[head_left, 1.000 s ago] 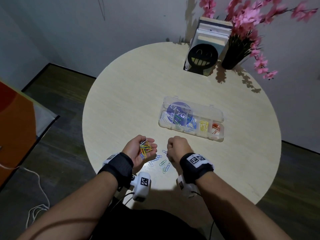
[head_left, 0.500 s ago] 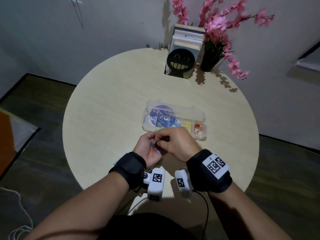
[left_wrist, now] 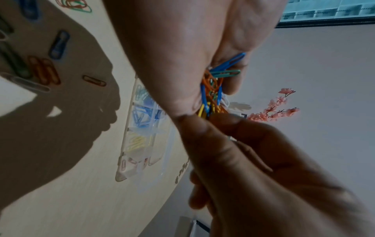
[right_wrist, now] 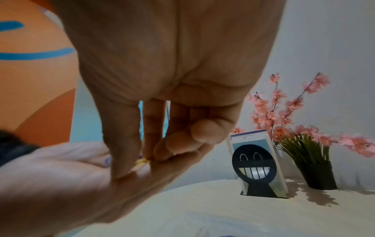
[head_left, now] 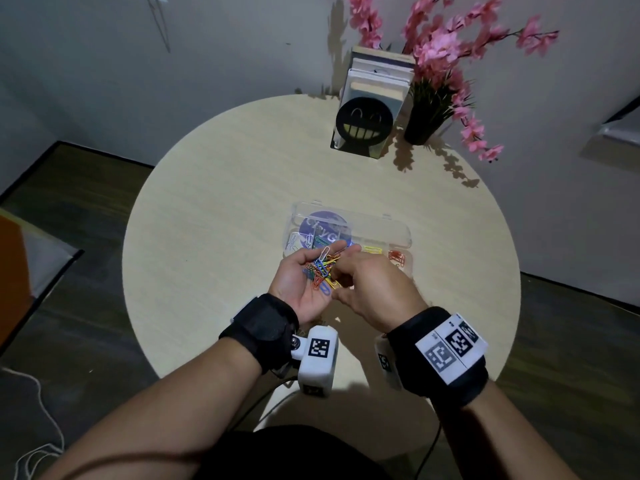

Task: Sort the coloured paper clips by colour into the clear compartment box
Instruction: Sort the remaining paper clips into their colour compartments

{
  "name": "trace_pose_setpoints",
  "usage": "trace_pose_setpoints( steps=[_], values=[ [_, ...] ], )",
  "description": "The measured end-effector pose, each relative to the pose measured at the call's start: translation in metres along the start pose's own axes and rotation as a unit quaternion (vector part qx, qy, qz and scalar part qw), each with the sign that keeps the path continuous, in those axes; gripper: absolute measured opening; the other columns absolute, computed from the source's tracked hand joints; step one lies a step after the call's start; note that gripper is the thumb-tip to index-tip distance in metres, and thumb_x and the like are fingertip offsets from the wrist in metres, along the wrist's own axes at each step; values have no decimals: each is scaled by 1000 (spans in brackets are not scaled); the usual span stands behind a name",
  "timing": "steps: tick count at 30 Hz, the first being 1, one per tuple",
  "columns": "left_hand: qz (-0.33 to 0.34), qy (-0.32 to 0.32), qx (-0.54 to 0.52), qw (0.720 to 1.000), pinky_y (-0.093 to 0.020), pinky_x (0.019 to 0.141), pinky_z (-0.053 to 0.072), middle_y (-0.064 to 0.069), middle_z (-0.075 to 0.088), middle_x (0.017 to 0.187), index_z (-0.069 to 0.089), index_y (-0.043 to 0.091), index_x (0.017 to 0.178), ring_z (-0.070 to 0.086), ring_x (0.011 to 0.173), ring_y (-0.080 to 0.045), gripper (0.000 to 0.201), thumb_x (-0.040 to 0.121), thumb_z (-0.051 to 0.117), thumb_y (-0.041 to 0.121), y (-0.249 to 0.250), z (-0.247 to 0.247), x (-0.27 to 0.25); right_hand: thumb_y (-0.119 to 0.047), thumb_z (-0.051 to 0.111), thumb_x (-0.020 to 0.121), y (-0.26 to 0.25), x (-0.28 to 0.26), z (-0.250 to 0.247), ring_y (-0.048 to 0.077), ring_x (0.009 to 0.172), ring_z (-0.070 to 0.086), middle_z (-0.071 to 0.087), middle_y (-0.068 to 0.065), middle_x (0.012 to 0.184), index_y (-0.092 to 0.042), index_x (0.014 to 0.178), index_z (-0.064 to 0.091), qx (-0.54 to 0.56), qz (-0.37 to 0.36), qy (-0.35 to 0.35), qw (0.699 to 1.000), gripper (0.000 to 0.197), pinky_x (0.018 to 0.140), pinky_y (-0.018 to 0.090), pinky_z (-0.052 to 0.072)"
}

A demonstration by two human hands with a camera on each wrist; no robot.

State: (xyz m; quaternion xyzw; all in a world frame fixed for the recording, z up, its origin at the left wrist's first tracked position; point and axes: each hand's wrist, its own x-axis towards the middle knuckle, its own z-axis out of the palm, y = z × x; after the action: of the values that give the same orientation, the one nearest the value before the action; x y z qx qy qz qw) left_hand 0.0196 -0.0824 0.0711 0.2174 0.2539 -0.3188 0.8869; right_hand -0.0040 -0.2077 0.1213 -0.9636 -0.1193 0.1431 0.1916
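My left hand (head_left: 306,277) is held palm up above the table's near side, fingers cupped round a pile of mixed coloured paper clips (head_left: 323,268). From the left wrist, the pile (left_wrist: 215,83) shows blue, green, orange and yellow clips. My right hand (head_left: 346,273) reaches into the pile from the right; its thumb and forefinger pinch a yellow clip (right_wrist: 142,161). Just beyond the hands lies the open clear compartment box (head_left: 401,233), with white, green, blue, yellow (head_left: 372,250) and red clips (head_left: 396,259) in separate cells. Several loose clips (left_wrist: 44,70) lie on the table under the hands.
The round pale wooden table (head_left: 207,220) carries a black smiling-face bookend (head_left: 363,128) with books at the back, and a black vase of pink flowers (head_left: 424,123) beside it. The box's lid (head_left: 346,216) lies open towards the back. Dark floor surrounds the table.
My right hand left the table, where it rested curled by the loose clips, and came over to the left palm. The left hand has spread, so the pile shows again.
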Motion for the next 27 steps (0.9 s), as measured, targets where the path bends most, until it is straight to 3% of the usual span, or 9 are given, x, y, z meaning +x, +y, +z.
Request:
trace_pose_setpoints(
  steps=[5, 7, 9, 12, 15, 20, 22, 24, 27],
  values=[
    [2, -2, 3, 1000, -44, 83, 49, -22, 67, 112, 64, -1, 103, 68, 96, -32, 33, 80, 45, 14, 2, 0, 0, -20, 59, 84, -2, -1, 2, 27, 95, 56, 60, 8, 99, -14, 92, 64, -32, -22, 2, 999, 11, 74, 41, 49],
    [0, 0, 2, 1000, -44, 83, 51, -23, 66, 115, 64, -1, 103, 68, 94, -32, 33, 80, 45, 13, 2, -2, 1, -17, 58, 83, 1, -4, 0, 27, 89, 58, 61, 6, 92, -14, 84, 63, -14, -28, 28, 999, 6, 71, 41, 49],
    [-2, -1, -8, 1000, -45, 92, 48, -23, 65, 115, 64, -2, 104, 69, 94, -32, 32, 84, 43, 12, 2, -3, 2, -13, 59, 81, 7, -6, -3, 22, 79, 57, 63, 2, 81, -16, 79, 63, 28, -19, 75, 997, 5, 69, 33, 45],
    [-3, -2, -16, 1000, -49, 90, 47, -24, 68, 108, 66, -4, 99, 69, 93, -34, 31, 87, 41, 11, 1, -3, 2, -11, 62, 79, 17, -6, -11, 9, 62, 49, 57, -7, 64, -19, 74, 64, 129, 49, 121, 983, 9, 60, 22, 34],
    [-7, 5, -25, 1000, -51, 86, 47, -25, 68, 104, 72, -4, 91, 70, 90, -36, 35, 88, 40, 11, -1, -4, 3, -12, 64, 76, 25, 2, -12, 11, 56, 49, 58, -4, 58, -17, 70, 64, 228, 113, 138, 957, 8, 59, 27, 41],
    [-8, 2, -18, 1000, -52, 96, 44, -27, 66, 110, 72, -4, 91, 68, 96, -40, 32, 80, 46, 11, 2, -7, 2, -9, 64, 75, 34, 9, -5, 16, 56, 47, 51, -7, 54, -23, 69, 63, 334, 137, 157, 919, 16, 59, 33, 41],
    [-4, 2, -19, 1000, -53, 95, 45, -27, 66, 111, 68, -5, 96, 67, 96, -41, 31, 78, 47, 9, 4, -7, 2, -3, 64, 79, 34, 10, -2, 12, 56, 46, 53, -6, 58, -24, 80, 68, 342, 110, 118, 926, 21, 60, 29, 40],
    [-3, 8, -23, 1000, -53, 91, 46, -27, 66, 108, 68, -7, 95, 66, 97, -42, 31, 80, 45, 8, 4, -7, 2, -6, 66, 81, 31, 11, 2, 9, 61, 51, 60, -9, 65, -23, 94, 71, 292, 80, 61, 951, 22, 66, 29, 44],
    [-6, 27, -6, 1000, -52, 94, 48, -25, 66, 106, 69, -8, 95, 62, 103, -38, 34, 88, 42, 10, 5, -11, 3, -14, 65, 83, 28, 14, 5, 13, 90, 63, 73, -5, 96, -25, 105, 70, 132, 48, 14, 990, 26, 83, 28, 47]
  ],
)
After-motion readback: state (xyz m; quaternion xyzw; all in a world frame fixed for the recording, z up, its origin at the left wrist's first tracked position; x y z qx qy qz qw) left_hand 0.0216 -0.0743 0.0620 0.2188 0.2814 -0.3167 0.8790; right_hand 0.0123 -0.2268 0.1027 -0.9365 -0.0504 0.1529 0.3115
